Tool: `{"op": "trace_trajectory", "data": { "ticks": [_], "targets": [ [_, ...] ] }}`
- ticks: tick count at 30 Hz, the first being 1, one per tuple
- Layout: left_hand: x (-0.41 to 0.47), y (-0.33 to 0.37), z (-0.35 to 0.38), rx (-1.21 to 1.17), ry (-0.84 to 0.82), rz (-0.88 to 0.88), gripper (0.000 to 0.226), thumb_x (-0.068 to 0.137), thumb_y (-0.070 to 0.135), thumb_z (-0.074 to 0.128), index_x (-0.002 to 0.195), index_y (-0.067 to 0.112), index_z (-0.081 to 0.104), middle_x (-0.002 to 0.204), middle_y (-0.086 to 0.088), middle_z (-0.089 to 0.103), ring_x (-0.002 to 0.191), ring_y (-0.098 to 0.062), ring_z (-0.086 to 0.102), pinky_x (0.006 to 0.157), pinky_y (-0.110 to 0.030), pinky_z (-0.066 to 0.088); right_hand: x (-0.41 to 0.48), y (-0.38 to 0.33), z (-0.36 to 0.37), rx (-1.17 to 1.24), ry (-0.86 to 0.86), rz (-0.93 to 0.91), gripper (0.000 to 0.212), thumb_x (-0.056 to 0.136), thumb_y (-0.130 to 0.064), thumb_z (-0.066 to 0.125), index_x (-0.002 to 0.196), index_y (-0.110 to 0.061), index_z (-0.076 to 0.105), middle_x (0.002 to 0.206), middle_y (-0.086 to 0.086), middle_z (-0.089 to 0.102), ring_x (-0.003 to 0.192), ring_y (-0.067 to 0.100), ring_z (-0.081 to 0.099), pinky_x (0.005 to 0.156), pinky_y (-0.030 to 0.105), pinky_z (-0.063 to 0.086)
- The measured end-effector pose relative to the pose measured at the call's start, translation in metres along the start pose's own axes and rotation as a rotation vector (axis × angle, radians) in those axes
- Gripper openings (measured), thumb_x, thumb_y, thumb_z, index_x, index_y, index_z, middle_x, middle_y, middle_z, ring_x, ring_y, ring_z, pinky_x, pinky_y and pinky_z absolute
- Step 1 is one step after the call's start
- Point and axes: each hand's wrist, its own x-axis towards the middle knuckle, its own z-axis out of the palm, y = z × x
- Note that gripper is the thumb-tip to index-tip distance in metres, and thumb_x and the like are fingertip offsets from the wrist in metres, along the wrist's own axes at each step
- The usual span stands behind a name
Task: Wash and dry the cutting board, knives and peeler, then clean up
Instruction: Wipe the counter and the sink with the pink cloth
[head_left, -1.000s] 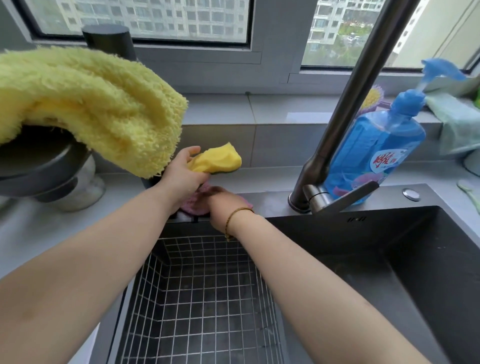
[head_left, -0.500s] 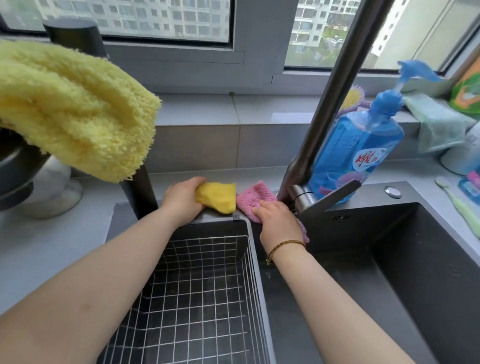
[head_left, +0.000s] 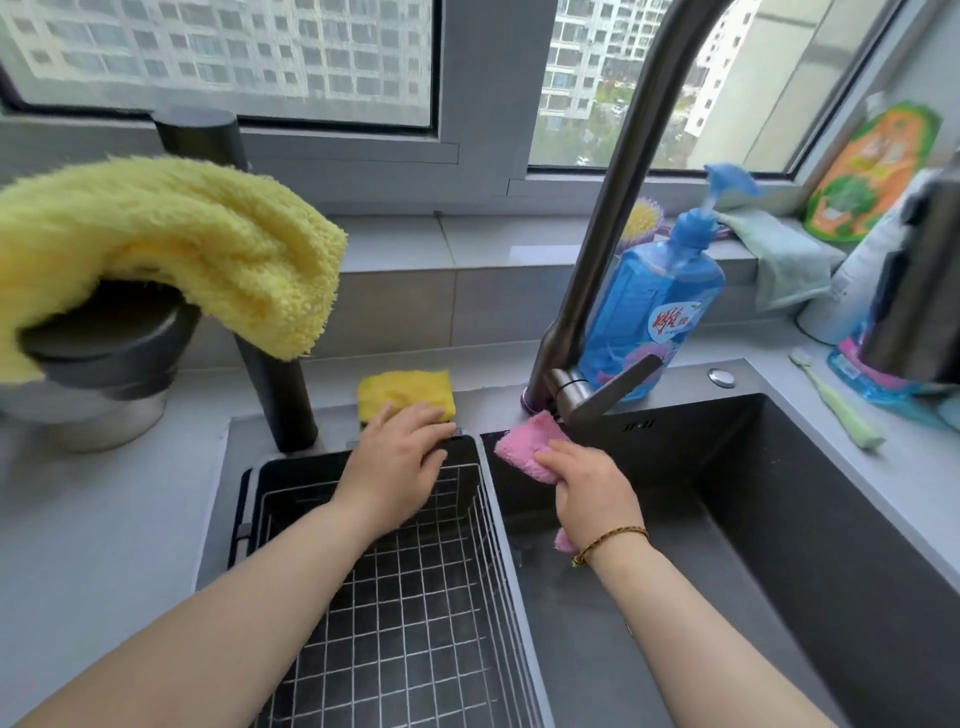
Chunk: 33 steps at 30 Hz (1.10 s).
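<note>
A dark sink (head_left: 810, 519) fills the lower half of the frame. A wire basket (head_left: 415, 613) sits in its left part, and the basket's right wall runs down the centre. Right of that wall the basin is bare down to its floor.

Along the back rim stand a dark post (head_left: 278, 395) at left centre and the base of a tall faucet (head_left: 597, 234) at centre right. The faucet's lever (head_left: 613, 395) juts down and to the right. A fluffy yellow towel (head_left: 171, 244) overhangs the upper left, and a blue soap bottle (head_left: 654, 312) stands behind the faucet.

A yellow cloth (head_left: 405, 395) lies flat on the back rim between post and faucet, its long side parallel to the rim. The left hand (head_left: 400, 462) reaches up from the lower left over the basket. It is palm down, with fingers fairly straight and resting on the cloth's near edge rather than wrapped around it.

A pink cloth (head_left: 524, 447) lies just below the faucet base, close beside the lever. Its long axis slants from upper left to lower right, and a tail shows below the wrist. The right hand (head_left: 592, 488), coming from the lower right with a bracelet (head_left: 613, 540) on the wrist, curls its fingers around this cloth, thumb on top.
</note>
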Motion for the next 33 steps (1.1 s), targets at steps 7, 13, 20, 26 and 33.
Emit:
{"op": "trace_trajectory", "data": {
  "ticks": [7, 13, 20, 26, 33],
  "targets": [
    [-0.028, 0.072, 0.032, 0.215, -0.489, 0.162, 0.053, 0.096, 0.046, 0.033, 0.143, 0.022, 0.032, 0.153, 0.004, 0.022, 0.144, -0.01, 0.005, 0.115, -0.032, -0.004, -0.076, 0.023, -0.048, 0.241, 0.214, 0.3, 0.05, 0.084, 0.012, 0.038, 0.123, -0.012, 0.057, 0.127, 0.006, 0.056, 0.117, 0.023, 0.05, 0.092, 0.019, 0.036],
    [-0.041, 0.078, 0.03, 0.371, -0.473, 0.138, 0.042, 0.097, 0.038, 0.031, 0.133, 0.024, 0.048, 0.148, 0.006, 0.033, 0.143, -0.01, 0.011, 0.115, -0.034, 0.0, -0.129, 0.061, -0.064, 0.303, 0.321, 0.489, 0.048, 0.087, 0.007, 0.035, 0.125, -0.014, 0.056, 0.128, 0.007, 0.056, 0.115, 0.026, 0.05, 0.093, 0.026, 0.039],
    [-0.022, 0.12, 0.014, 0.167, -0.271, -0.077, 0.031, 0.094, 0.037, 0.045, 0.117, 0.026, 0.061, 0.121, 0.009, 0.061, 0.112, -0.012, 0.055, 0.092, -0.025, 0.04, -0.11, 0.131, -0.075, 0.428, 0.325, 0.479, 0.045, 0.091, 0.005, 0.034, 0.129, -0.013, 0.051, 0.133, 0.007, 0.052, 0.122, 0.025, 0.047, 0.103, 0.033, 0.038],
    [0.054, 0.21, 0.004, -0.234, 0.292, -0.113, 0.017, 0.087, 0.011, 0.059, 0.098, 0.002, 0.069, 0.083, 0.0, 0.067, 0.084, -0.023, 0.059, 0.063, -0.014, 0.038, -0.066, 0.193, -0.09, 0.515, 0.305, 0.443, 0.045, 0.091, 0.004, 0.035, 0.129, -0.012, 0.051, 0.133, 0.006, 0.052, 0.124, 0.023, 0.046, 0.104, 0.031, 0.037],
    [0.161, 0.233, 0.017, -0.143, 0.401, -0.177, 0.065, 0.083, 0.019, 0.065, 0.137, 0.002, 0.035, 0.137, -0.017, 0.041, 0.127, -0.028, 0.038, 0.1, -0.024, 0.026, -0.013, 0.22, -0.092, 0.634, 0.297, 0.344, 0.044, 0.092, 0.004, 0.033, 0.129, -0.013, 0.051, 0.132, 0.003, 0.052, 0.125, 0.02, 0.045, 0.104, 0.03, 0.037]
  ]
}}
